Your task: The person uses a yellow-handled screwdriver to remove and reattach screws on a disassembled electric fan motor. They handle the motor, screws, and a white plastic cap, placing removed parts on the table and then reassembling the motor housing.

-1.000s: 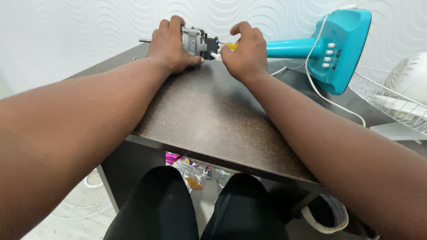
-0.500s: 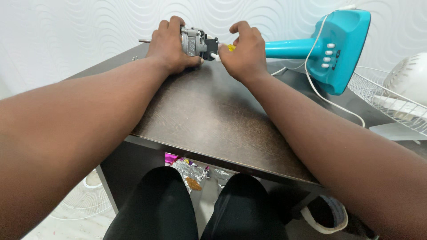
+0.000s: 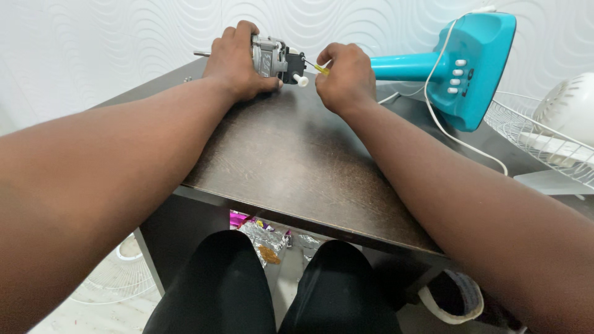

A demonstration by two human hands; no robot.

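Our left hand [image 3: 238, 62] clamps the grey fan motor [image 3: 269, 55] against the far edge of the dark table [image 3: 291, 161]. Just to its right, our right hand [image 3: 343, 77] pinches a yellow-handled screwdriver [image 3: 318, 68], tip toward the motor's black block. We judge a screw is being worked; next calls for steady turning. Farther right lies the teal fan stand [image 3: 470, 68].

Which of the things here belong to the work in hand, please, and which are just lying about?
In hand: fan motor, held by left hand; yellow-handled tool, in right hand.
Lying about: teal fan stand, white cord, wire grille, wrappers.
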